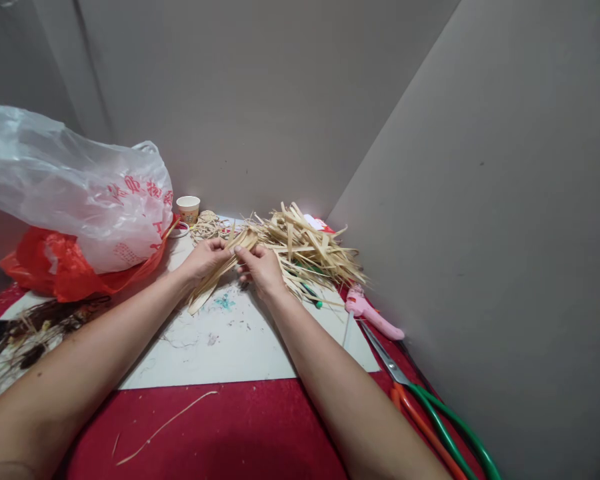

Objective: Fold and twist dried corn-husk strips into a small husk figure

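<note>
Both of my hands meet over the white board, gripping a small bundle of dry, straw-coloured leaf strips. My left hand pinches the bundle from the left side. Close by on the right, my right hand holds its upper end between thumb and fingers. The loose end of the bundle slants down toward the board. Just behind my hands lies a heap of similar dry strips. Some strips in my grasp are hidden by my fingers.
At left stand a white plastic bag and a red bag, with dark dried stems in front. A paper cup is at the back. Right are a pink glue gun and scissors. Grey walls enclose the table.
</note>
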`<action>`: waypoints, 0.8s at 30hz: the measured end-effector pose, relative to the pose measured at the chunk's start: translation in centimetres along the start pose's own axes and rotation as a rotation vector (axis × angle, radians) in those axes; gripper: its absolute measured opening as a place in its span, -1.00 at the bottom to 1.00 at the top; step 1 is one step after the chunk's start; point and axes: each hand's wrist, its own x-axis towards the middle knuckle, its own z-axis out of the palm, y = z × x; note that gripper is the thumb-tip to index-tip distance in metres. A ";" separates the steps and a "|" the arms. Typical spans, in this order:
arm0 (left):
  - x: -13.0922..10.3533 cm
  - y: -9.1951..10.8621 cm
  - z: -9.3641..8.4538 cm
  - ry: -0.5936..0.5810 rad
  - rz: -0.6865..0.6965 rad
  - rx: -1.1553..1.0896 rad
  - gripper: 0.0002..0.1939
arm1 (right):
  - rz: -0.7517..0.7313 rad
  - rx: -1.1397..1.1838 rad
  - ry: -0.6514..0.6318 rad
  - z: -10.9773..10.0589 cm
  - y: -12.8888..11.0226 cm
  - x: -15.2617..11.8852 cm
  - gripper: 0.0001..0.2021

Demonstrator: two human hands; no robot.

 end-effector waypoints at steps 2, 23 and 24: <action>0.0 0.0 0.0 -0.012 -0.007 -0.002 -0.55 | 0.026 0.012 -0.009 0.1 -0.1 0.0 -0.81; 0.3 0.2 -0.4 -0.015 -0.127 -0.004 -0.65 | 0.073 0.157 -0.035 -0.3 -0.2 0.5 -0.95; 0.3 0.3 -0.3 -0.002 -0.120 0.005 -0.65 | 0.073 0.152 -0.036 -0.3 -0.2 0.4 -0.97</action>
